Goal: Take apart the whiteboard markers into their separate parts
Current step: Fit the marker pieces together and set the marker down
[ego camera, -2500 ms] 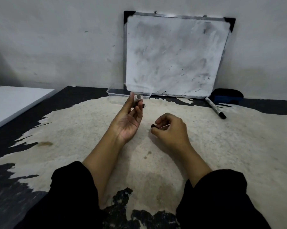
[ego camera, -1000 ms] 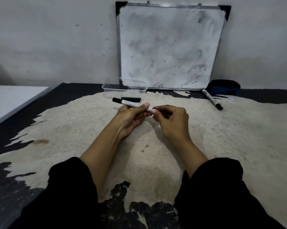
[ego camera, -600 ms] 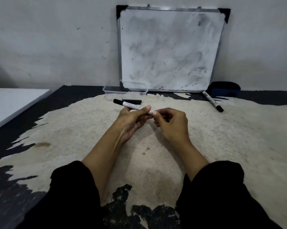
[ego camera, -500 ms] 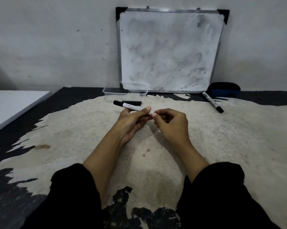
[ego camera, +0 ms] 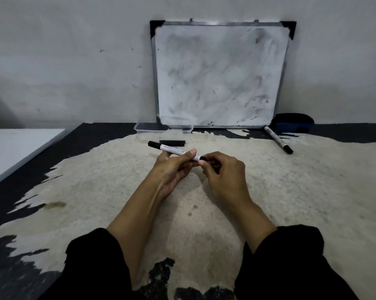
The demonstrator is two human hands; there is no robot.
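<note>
Now you are gripping the white-barrelled whiteboard marker (ego camera: pixel 174 150) in your left hand (ego camera: pixel 171 169), fingers curled round it above the worn tabletop (ego camera: pixel 96 191); your right hand (ego camera: pixel 223 172) is pinching its black tip end. Loose black cap (ego camera: pixel 172 142) lying just behind.

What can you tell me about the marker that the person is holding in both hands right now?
The held marker is a slim white plastic barrel with small dark print and a black end pointing away to the left. It lies nearly level, lifted above the worn table. The left hand grips its middle between thumb and fingers, while the right hand pinches the dark piece at its near end. Whether that piece is loose cannot be told.
</note>
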